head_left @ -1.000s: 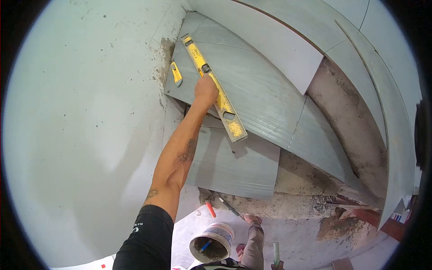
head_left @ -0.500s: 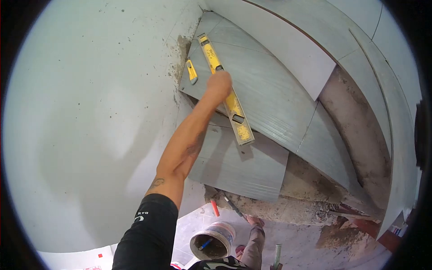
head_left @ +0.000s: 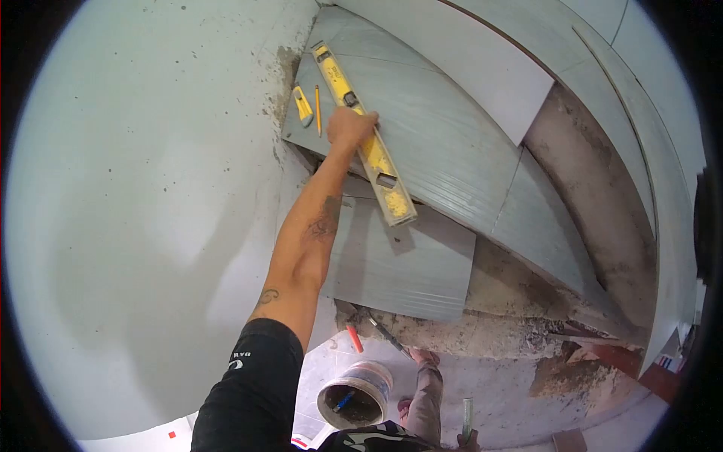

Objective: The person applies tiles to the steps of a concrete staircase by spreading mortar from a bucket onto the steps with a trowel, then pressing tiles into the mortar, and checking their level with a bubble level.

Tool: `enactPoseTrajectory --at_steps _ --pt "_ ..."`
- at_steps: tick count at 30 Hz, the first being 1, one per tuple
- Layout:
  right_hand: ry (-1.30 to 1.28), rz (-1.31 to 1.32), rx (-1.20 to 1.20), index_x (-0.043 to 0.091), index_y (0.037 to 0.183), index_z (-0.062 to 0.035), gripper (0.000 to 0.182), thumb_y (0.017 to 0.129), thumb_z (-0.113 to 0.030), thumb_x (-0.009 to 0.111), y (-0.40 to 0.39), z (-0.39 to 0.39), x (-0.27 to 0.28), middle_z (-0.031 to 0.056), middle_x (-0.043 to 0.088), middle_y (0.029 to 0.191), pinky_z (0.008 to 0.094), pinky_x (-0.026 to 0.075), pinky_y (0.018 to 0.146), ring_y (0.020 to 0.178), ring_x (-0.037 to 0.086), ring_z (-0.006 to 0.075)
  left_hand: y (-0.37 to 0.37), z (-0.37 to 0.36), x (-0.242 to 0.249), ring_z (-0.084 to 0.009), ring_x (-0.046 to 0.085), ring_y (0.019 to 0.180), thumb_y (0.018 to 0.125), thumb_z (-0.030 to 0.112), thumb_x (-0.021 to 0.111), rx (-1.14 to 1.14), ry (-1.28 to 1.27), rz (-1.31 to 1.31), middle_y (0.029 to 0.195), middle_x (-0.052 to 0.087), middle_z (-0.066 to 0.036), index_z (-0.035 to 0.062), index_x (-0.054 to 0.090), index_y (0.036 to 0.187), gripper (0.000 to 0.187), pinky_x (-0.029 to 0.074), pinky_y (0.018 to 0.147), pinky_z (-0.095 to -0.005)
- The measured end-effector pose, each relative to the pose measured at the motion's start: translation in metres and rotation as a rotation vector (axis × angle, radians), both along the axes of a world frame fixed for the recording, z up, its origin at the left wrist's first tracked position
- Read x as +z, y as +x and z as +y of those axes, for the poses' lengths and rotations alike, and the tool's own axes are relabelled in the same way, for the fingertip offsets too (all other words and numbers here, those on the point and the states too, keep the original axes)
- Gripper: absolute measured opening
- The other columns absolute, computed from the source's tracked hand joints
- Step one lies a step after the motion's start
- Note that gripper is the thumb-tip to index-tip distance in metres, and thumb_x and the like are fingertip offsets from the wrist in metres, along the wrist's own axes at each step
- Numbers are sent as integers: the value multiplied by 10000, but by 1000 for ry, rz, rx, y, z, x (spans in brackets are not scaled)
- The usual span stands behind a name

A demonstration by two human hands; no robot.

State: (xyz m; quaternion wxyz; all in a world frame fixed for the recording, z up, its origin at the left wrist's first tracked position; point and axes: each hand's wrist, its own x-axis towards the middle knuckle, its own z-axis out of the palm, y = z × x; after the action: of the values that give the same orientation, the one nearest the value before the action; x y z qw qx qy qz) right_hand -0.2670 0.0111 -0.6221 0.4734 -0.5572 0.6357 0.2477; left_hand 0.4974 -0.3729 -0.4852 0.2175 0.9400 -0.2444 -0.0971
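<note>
My left hand (head_left: 351,126) is closed across the middle of a yellow spirit level (head_left: 384,169), thumb over its right side. The level lies slanted on a grey stair tile (head_left: 437,143), its near end jutting past the tile's front edge. Left of the hand, a yellow utility knife (head_left: 303,106) and a yellow pencil (head_left: 318,111) lie side by side on that tile. At the bottom edge, my right hand (head_left: 468,441), partly cut off, is closed around a pale greenish strip-shaped object (head_left: 468,416), whose kind I cannot make out.
A white, stained wall (head_left: 166,188) borders the left. Below the upper step lies another grey tile (head_left: 407,264) over rough concrete (head_left: 512,331). A bucket (head_left: 361,377) holding a blue-handled tool stands on the floor, near a red object (head_left: 355,339) and my foot (head_left: 423,357).
My left hand has moved slightly left and now grips the level. The pencil now shows beside the knife, where none was visible before. The view has shifted slightly.
</note>
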Motion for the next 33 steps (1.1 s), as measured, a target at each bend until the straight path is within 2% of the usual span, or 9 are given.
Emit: enactPoseTrajectory --at_steps 5,7,11,15,18,22,24,27,33 --pt "-45 5 4 411 1260 -76 386 956 -288 519 -1 7 6 251 633 905 493 474 652 796 635 445 -43 75 39 -253 659 811 728 375 704 86 -423 292 971 672 -197 -89 641 934 512 521 734 -361" --pt "-64 7 7 419 1239 -76 368 952 -283 522 -6 13 9 251 635 871 502 473 643 782 634 448 -52 134 8 -212 617 742 763 281 715 35 -659 145 980 641 -184 -77 552 933 428 508 688 -346" --pt "-122 24 46 433 1196 -77 333 944 -272 529 -17 34 5 251 639 804 519 472 625 754 634 454 -132 263 72 -240 666 846 873 153 641 -38 -1067 691 1136 591 -180 -3 294 1330 595 582 586 -328" --pt "-3 -21 -60 410 1230 -105 386 929 -293 562 -21 40 3 318 632 891 599 429 696 901 575 555 -158 302 110 -220 613 998 906 187 672 -84 -826 337 1192 592 -170 -29 378 1386 603 516 850 -353" --pt "39 36 -38 414 1264 -107 423 920 -281 588 -35 58 -19 304 645 920 571 463 748 898 598 537 -172 335 62 -258 618 1037 943 160 601 -64 -563 108 1305 549 -222 72 193 1540 729 481 903 -310" --pt "-167 -72 43 434 1243 -90 394 913 -251 578 -85 108 -64 272 607 837 535 448 696 796 598 496 -158 350 -51 -289 662 913 931 138 531 -182 -300 -76 1098 640 -268 72 223 1530 678 508 830 -348" --pt "-220 -124 -28 445 1242 -94 383 912 -236 579 -97 123 -62 262 612 847 521 456 697 795 608 476 -144 337 -93 -370 657 761 891 124 469 -126 115 -2 857 649 -281 60 254 1515 663 510 748 -422" --pt "-24 -4 239 382 1406 -112 479 974 -280 502 -172 185 -67 278 563 1265 507 472 912 1145 544 471 -118 325 -158 -434 612 674 872 129 469 -204 70 -122 742 629 -256 62 273 1507 669 488 683 -483" --pt "150 234 -132 345 1449 -124 525 977 -288 504 -141 216 11 267 520 1343 501 460 946 1176 529 456 -91 307 -195 -421 629 680 863 111 482 -214 167 -252 791 643 -274 52 274 1505 677 493 672 -482"
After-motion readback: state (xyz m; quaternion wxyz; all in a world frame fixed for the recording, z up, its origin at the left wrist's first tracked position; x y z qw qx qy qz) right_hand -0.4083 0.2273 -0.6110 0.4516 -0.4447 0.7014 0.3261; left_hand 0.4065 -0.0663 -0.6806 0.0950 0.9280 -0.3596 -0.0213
